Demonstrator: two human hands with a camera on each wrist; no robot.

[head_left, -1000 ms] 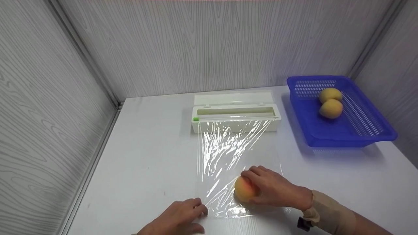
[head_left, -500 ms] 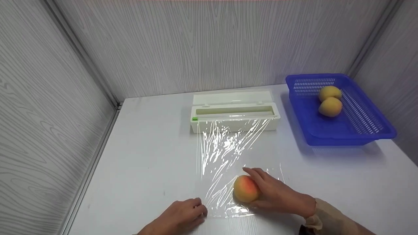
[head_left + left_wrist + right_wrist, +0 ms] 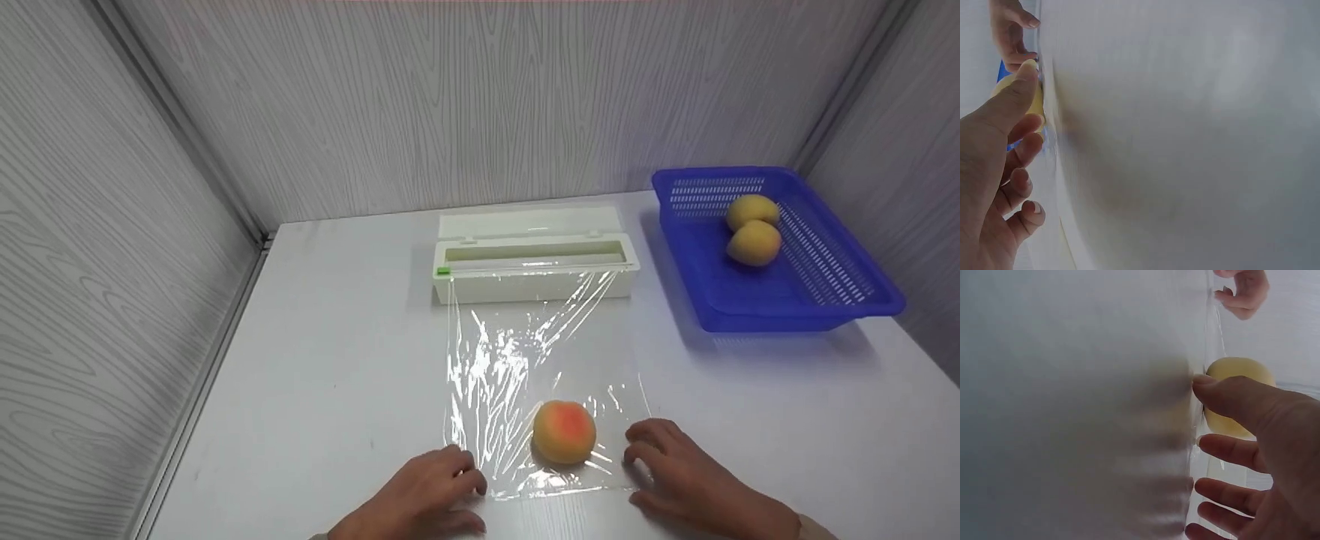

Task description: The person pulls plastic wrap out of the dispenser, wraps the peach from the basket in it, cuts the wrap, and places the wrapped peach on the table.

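While my left hand (image 3: pixel 426 487) and right hand (image 3: pixel 688 478) bend loosely, a peach (image 3: pixel 564 433) sits between on clear film (image 3: pixel 581 360) | white dispenser (image 3: pixel 525 242) behind, lid (image 3: pixel 530 220) back | blue basket (image 3: pixel 712 296), two peaches (image 3: pixel 754 244), far right

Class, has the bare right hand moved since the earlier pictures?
Yes: the right hand shifted rightward and lower in the head view against the white rectangular box, leaving the round yellow-red peach.

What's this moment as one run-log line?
peach: on clear film; left-hand grip: by film's near left corner, holding nothing; right-hand grip: by near right corner, holding nothing; dispenser: lid open; blue basket: two peaches
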